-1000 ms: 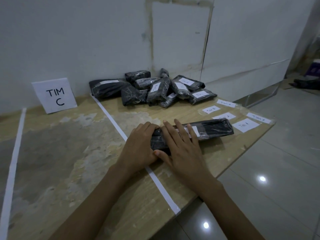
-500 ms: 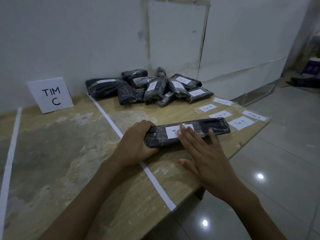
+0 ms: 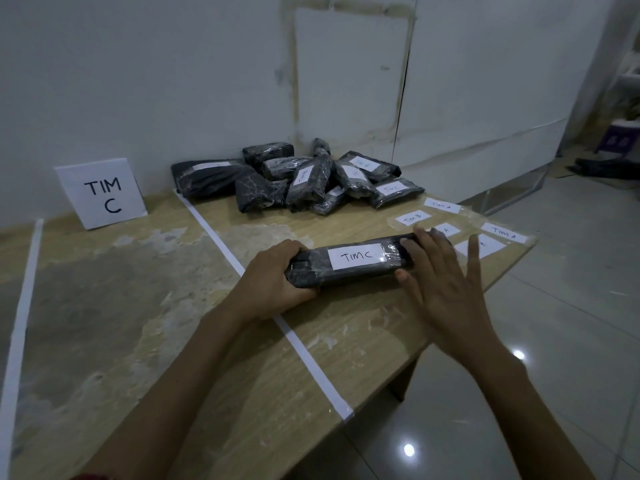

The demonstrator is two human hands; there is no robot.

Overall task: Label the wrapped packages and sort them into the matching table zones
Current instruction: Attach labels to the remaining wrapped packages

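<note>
Holding down the long wrapped package (image 3: 349, 268) in the head view, the left hand (image 3: 273, 282) curls its fingers and thumb around the left end. The right hand (image 3: 443, 282) lies with straight, spread fingers over the right end, its thumb against the near side. The package rests flat on the table (image 3: 121, 323), just right of the white tape line (image 3: 221, 244), with a TIM C label (image 3: 356, 256) on its top under clear tape.

Labelling of this one looks finished, and the right hand seems to be pressing the tape flat. The next move is probably the sorting. That calls for a firm hold, a lift, and a carry left across the line into the zone marked by the TIM C sign (image 3: 102, 192).

The right hand covers the package's right end and part of the spare labels (image 3: 414, 218) beyond it. The left fingertips under the package are out of sight. In the pile of wrapped packages (image 3: 301, 180) at the far wall, one label reads TIM C. Others are too small to read, and some packages show no label from this angle. The frame cuts off the left zone, and no A or B zone sign is in view.
</note>
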